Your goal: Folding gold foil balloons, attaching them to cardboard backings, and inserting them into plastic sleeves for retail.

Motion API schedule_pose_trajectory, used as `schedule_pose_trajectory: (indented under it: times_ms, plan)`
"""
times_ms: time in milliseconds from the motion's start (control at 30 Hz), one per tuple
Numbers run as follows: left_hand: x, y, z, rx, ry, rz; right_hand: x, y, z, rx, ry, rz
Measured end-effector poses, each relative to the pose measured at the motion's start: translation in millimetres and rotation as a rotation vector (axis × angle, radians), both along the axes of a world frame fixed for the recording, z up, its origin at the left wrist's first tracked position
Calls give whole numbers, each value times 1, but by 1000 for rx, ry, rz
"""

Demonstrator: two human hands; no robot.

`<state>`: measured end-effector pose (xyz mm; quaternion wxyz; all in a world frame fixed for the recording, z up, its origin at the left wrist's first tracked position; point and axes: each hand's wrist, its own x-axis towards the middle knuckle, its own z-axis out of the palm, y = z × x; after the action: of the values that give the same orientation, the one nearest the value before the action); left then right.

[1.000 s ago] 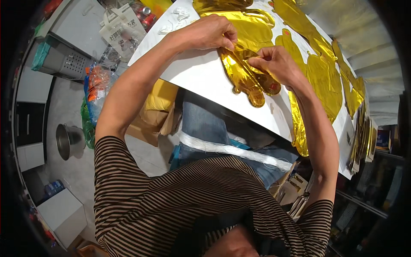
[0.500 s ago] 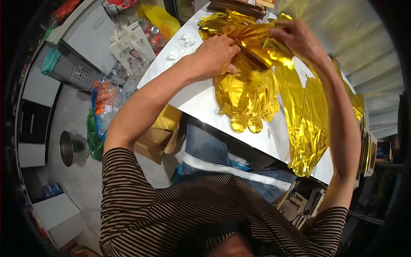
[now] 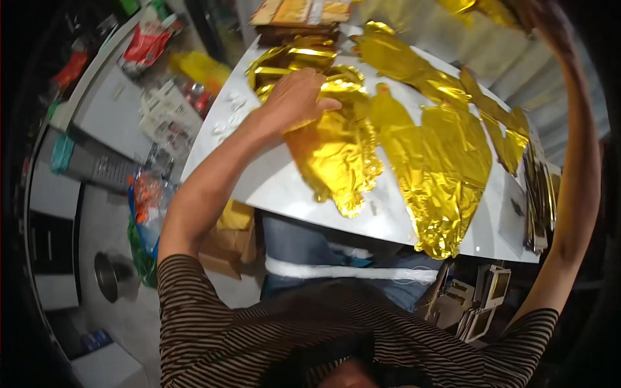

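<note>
Several flat gold foil balloons lie on the white table (image 3: 255, 181). My left hand (image 3: 294, 97) rests over the upper part of one gold foil balloon (image 3: 336, 155), its thumb apart from the fingers, which lie along the foil. Raised high at the upper right, my right hand (image 3: 550, 22) is closed on another gold foil balloon (image 3: 479, 8), partly cut off by the frame edge. A wide gold foil balloon (image 3: 446, 174) is spread out to the right of the left hand's one. Behind it lies a longer foil piece (image 3: 414, 68).
Brown packets (image 3: 301, 14) are stacked at the table's back. Small white items (image 3: 228, 116) lie at its left edge, and flat packages (image 3: 535, 194) stand at its right. A white string bundle (image 3: 349, 270) crosses my lap. A metal bowl (image 3: 115, 277) sits on the floor.
My right hand has pulled up and away to the upper right with a foil balloon. The left hand stays on the other balloon, and the view has shifted.
</note>
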<state>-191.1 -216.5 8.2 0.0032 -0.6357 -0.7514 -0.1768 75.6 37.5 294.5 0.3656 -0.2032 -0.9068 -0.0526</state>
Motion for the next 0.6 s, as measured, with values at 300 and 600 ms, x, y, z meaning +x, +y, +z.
schedule_pose_trajectory:
  times_ms: [300, 600]
  plan:
    - [103, 153, 67, 179, -1940, -402, 89, -79, -134, 505, -423, 182]
    - [131, 282, -1, 52, -1685, -37, 173, -158, -235, 82, -443, -49]
